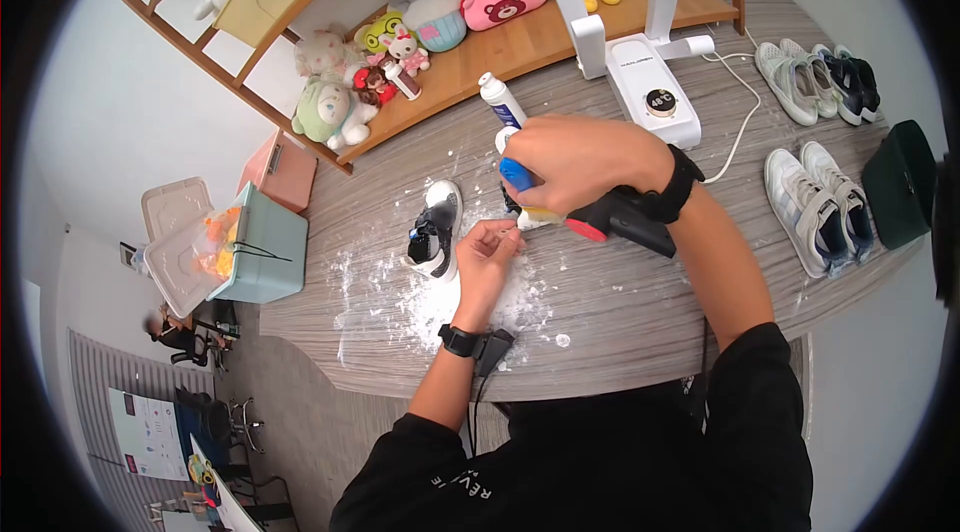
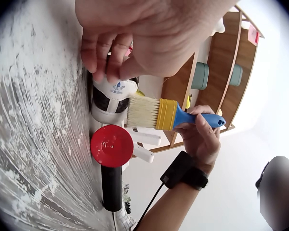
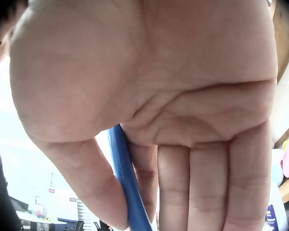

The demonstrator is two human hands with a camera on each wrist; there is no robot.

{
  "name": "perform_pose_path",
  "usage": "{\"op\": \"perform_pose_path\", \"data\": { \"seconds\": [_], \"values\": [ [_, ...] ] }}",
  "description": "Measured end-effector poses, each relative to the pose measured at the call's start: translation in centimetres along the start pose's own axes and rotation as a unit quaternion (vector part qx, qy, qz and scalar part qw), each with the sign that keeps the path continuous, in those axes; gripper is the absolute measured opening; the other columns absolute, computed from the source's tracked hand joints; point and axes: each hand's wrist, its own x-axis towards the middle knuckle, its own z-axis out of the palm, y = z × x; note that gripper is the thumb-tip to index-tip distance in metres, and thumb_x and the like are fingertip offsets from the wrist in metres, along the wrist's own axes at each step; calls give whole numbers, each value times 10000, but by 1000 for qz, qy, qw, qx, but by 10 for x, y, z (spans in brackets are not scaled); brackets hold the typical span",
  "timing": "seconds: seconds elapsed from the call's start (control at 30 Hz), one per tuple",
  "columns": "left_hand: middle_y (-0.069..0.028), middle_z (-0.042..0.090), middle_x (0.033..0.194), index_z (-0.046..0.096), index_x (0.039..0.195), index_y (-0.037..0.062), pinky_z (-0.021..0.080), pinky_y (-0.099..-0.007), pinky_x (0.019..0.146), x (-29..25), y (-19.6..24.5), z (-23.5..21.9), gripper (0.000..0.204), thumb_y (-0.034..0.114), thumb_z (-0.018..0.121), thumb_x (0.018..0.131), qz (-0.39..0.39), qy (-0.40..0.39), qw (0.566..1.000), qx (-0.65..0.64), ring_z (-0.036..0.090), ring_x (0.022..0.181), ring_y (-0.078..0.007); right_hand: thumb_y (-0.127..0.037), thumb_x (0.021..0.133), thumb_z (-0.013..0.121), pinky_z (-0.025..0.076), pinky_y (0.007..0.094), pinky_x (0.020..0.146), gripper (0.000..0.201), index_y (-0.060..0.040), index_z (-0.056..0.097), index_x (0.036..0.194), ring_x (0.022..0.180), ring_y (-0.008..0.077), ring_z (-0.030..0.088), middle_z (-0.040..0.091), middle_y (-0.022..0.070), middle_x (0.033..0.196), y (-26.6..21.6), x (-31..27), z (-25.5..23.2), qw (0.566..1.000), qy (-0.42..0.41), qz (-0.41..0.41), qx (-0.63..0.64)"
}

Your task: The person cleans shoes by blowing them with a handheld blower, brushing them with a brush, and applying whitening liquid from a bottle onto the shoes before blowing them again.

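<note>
In the left wrist view, my left hand (image 2: 149, 38) has its fingers curled at a white and black adidas shoe (image 2: 116, 94), gripping it close over the powdery table. My right hand (image 2: 202, 139) holds a paint brush by its blue handle (image 2: 197, 119). The pale bristles (image 2: 143, 111), below a yellow band, lie against the side of the shoe. From the head view, the right hand (image 1: 590, 164) covers most of that shoe, just beyond the left hand (image 1: 485, 254). The blue handle (image 3: 127, 178) runs between thumb and fingers in the right wrist view.
White powder is scattered round another black and white shoe (image 1: 436, 230) on the table (image 1: 620, 332). A black device with a round red end (image 1: 635, 224) lies right of the hands. Behind stand a white bottle (image 1: 502, 100) and a white shoe dryer (image 1: 655, 82). More shoes (image 1: 815, 202) sit at right.
</note>
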Motion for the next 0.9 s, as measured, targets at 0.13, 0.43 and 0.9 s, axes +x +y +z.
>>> {"op": "perform_pose_path", "data": {
  "seconds": [0.13,0.43,0.9],
  "values": [
    [-90,729,875,671,1109,-32,522,-263,715,0,-2,-1,139,17,673,980,6,-1,1000,0,673,777,-130,-198,798,692,493,504,692,264,35,611,704,732,438,638,640,247,723,2,3,8,1000,-20,-16,-5],
    [-94,735,883,674,1078,-26,528,-273,713,-1,3,-2,109,21,672,979,16,-3,1000,-10,684,779,-140,-154,759,690,499,492,672,240,54,598,683,675,442,625,619,247,670,-2,12,17,998,-57,-12,19],
    [-79,733,847,697,1093,-32,514,-247,705,-1,7,-2,137,46,693,981,31,4,1000,-2,664,761,-103,-177,785,684,493,489,658,280,47,568,661,675,435,623,610,244,663,1,12,20,998,-54,-11,8]
  ]
}}
